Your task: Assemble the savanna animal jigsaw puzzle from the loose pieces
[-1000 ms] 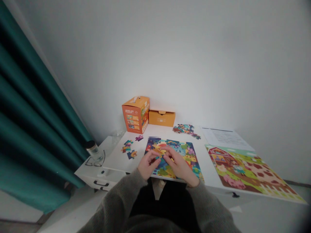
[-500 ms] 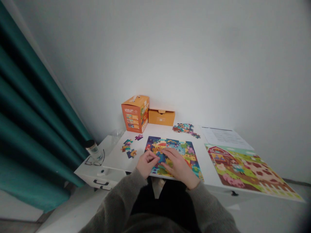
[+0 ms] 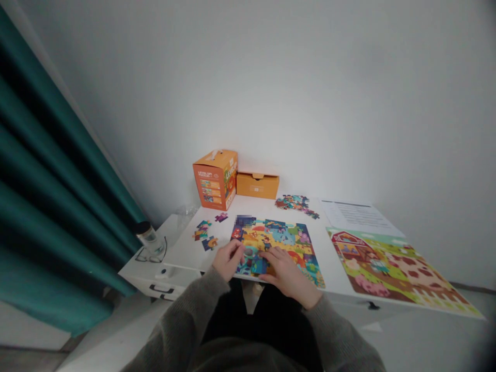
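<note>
A colourful jigsaw puzzle (image 3: 279, 236) with cartoon animals lies at the front edge of the white table, mostly assembled. At its lower left, my left hand (image 3: 228, 259) is closed, thumb and forefinger pressed together over the puzzle's edge; whatever is between them is hidden. My right hand (image 3: 290, 274) rests over the lower middle, fingers and thumb bent round a blue puzzle piece (image 3: 262, 266) low in the picture. Several loose puzzle pieces (image 3: 210, 243) lie left of the puzzle, among them a purple piece (image 3: 221, 217).
Behind stand an orange puzzle box (image 3: 211, 183) and a smaller yellow-orange box (image 3: 257, 186). A pile of pieces (image 3: 293, 202) lies at the back. At right are a farm picture (image 3: 391, 268) and a printed sheet (image 3: 354, 217). A jar (image 3: 152, 242) and glasses (image 3: 146, 257) sit lower left.
My hands have moved apart, the left one shifting left. The blue piece, earlier raised between both hands, now appears lower against the puzzle by my right fingers.
</note>
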A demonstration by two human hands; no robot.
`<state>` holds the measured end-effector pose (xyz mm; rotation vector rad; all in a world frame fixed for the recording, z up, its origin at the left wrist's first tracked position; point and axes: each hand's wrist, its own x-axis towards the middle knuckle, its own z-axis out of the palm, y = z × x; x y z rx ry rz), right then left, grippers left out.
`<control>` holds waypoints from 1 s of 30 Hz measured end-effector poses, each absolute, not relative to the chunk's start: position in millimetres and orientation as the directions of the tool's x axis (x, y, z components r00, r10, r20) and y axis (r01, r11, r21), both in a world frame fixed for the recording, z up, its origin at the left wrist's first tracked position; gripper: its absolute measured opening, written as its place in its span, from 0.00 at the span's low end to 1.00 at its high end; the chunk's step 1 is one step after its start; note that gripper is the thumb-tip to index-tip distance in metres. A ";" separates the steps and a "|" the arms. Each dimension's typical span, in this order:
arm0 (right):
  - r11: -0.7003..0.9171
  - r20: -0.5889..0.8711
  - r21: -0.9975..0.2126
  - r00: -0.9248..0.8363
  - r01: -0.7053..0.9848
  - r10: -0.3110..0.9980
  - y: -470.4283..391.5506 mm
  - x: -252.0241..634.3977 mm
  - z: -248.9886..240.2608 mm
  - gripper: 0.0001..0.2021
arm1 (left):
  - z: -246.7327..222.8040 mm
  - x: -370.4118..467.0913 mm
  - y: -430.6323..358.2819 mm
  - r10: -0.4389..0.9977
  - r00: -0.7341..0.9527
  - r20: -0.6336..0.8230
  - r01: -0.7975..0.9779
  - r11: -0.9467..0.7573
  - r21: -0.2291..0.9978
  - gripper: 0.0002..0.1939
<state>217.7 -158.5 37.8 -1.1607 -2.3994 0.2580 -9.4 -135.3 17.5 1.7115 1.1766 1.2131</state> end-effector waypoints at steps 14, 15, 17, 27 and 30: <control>0.601 0.279 -0.301 -0.534 0.741 0.798 -162.4 215.0 33.9 0.21 | 4.7 -20.9 -137.6 0.714 0.519 0.470 0.493 -0.699 0.517 0.07; 0.597 0.276 -0.293 -0.532 0.747 0.801 -162.4 214.9 32.6 0.21 | 2.4 -22.0 -137.4 0.711 0.523 0.469 0.491 -0.702 0.516 0.07; 0.592 0.274 -0.283 -0.528 0.755 0.804 -162.2 214.7 30.1 0.20 | -2.0 -23.9 -137.0 0.707 0.530 0.468 0.494 -0.706 0.508 0.06; 0.587 0.278 -0.292 -0.520 0.755 0.807 -161.9 211.0 30.1 0.20 | -14.6 -28.1 -134.4 0.692 0.563 0.452 0.514 -0.721 0.464 0.05; 0.581 0.270 -0.318 -0.516 0.749 0.813 -160.9 209.0 30.1 0.20 | -14.4 -27.6 -134.9 0.694 0.567 0.443 0.519 -0.719 0.462 0.06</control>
